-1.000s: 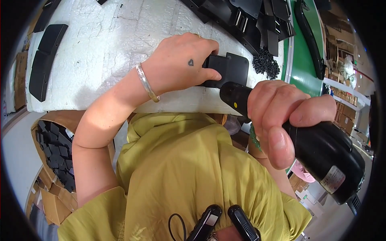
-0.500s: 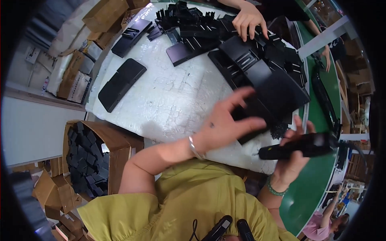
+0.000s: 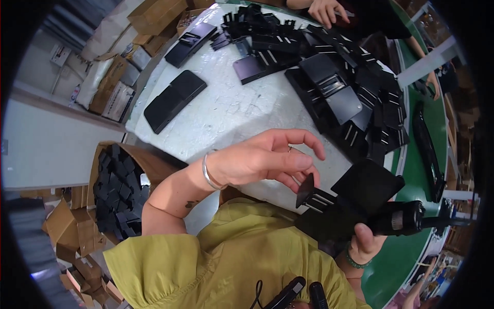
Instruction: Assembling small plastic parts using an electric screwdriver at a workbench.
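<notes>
Item: black plastic bracket (image 3: 355, 198), flat plate with slotted rails, held at lower right of the frame, just off the near edge of the white table (image 3: 226, 113).

Right hand (image 3: 368, 242): at lower right, mostly hidden behind the bracket; thumb and palm showed, fingers wrapped about the bracket together with a black powered driver (image 3: 406, 218) whose body pointed toward the right rim. Closed grip.

Left hand (image 3: 262, 159): centre frame, above the table's near edge, fingers spread and loosely curled, empty; fingertips just beside the bracket's left rail, whether touching could not be told. Metal bangle at the wrist.

Progress, as judged: one bracket was in hand and apparently mid-work. A large heap of black parts (image 3: 350, 87) remained at upper right of the table, so much stock looked unhandled. Two long flat black pieces (image 3: 174, 100) lay apart at upper left. A cardboard box (image 3: 116, 190) at left, below table level, was well filled with small black parts.

Room: bare white surface ran open through the table's middle, between the heap and the flat pieces. A green conveyor belt (image 3: 437, 134) bordered the right side. Another person's hand (image 3: 329, 10) worked at the heap's far end, top of frame, well apart.
</notes>
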The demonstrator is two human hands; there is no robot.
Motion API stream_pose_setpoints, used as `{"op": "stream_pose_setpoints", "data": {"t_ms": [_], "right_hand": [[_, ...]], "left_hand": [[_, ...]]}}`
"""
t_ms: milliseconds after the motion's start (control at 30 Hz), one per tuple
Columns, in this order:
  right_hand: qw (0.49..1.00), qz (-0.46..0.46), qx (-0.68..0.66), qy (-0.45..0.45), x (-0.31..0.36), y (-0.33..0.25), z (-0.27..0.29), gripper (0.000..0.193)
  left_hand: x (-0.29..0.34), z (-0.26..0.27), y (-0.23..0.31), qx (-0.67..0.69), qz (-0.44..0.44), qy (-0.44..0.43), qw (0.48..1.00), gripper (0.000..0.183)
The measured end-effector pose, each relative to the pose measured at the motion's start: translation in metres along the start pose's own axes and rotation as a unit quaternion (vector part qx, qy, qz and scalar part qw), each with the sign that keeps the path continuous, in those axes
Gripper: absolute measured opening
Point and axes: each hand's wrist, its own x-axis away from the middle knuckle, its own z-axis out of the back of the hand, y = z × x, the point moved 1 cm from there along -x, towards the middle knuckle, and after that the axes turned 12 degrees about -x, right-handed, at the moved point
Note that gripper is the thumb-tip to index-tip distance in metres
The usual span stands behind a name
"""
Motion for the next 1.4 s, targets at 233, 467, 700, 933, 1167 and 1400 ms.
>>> {"op": "stream_pose_setpoints", "data": {"t_ms": [233, 467, 700, 933, 1167, 1400], "right_hand": [[0.999, 0.012, -0.014, 0.045, -0.026, 0.018, -0.029, 0.064], [0.999, -0.046, -0.009, 0.009, -0.043, -0.007, 0.027, 0.058], [0.985, -0.042, 0.019, 0.167, -0.060, -0.029, 0.118, 0.046], [0.967, -0.132, 0.056, 0.211, -0.070, -0.032, 0.177, 0.048], [0.954, -0.145, 0.064, 0.254, -0.064, -0.026, 0.219, 0.041], [0.953, -0.177, 0.062, 0.239, -0.085, -0.009, 0.212, 0.028]], "left_hand": [[0.006, -0.031, -0.016, -0.253, -0.006, 0.094, 0.963, 0.042], [0.115, 0.075, 0.026, -0.283, -0.098, 0.521, 0.799, 0.020], [0.197, 0.154, 0.015, -0.444, 0.030, 0.615, 0.651, 0.015], [0.202, 0.156, 0.014, -0.272, 0.000, 0.545, 0.793, 0.005], [0.327, 0.127, -0.028, -0.159, -0.203, 0.695, 0.672, 0.018], [0.549, 0.065, -0.176, 0.019, 0.103, 0.865, 0.491, 0.053]]}}
